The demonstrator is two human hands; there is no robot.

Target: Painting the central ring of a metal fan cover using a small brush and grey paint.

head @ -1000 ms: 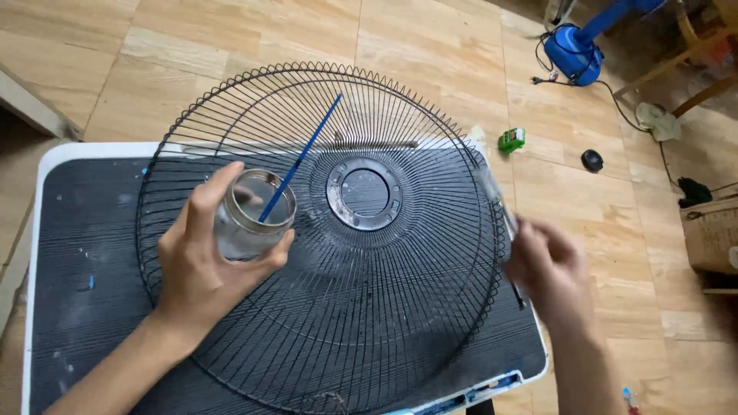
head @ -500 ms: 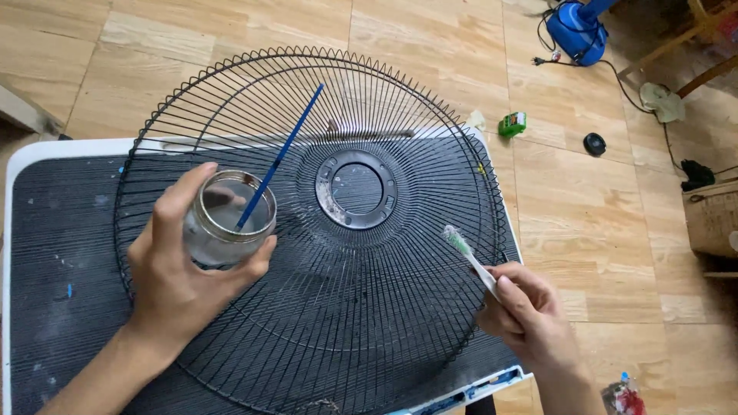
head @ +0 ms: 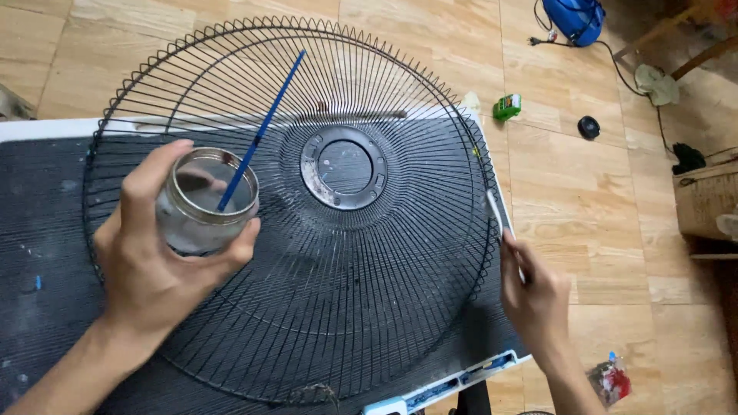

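Tan wooden plank flooring surrounds a low black ribbed board with a white edge, and a large round black wire fan guard lies flat on it. At near left, the left hand wraps its fingers around a small clear glass jar with a thin blue stick slanting out toward the far side. At near right, the right hand pinches a white toothbrush touching the guard's right rim.

The left hand is raised at near left with fingers curled in a grasp, while the right hand is closed at near right, forearm angling in.
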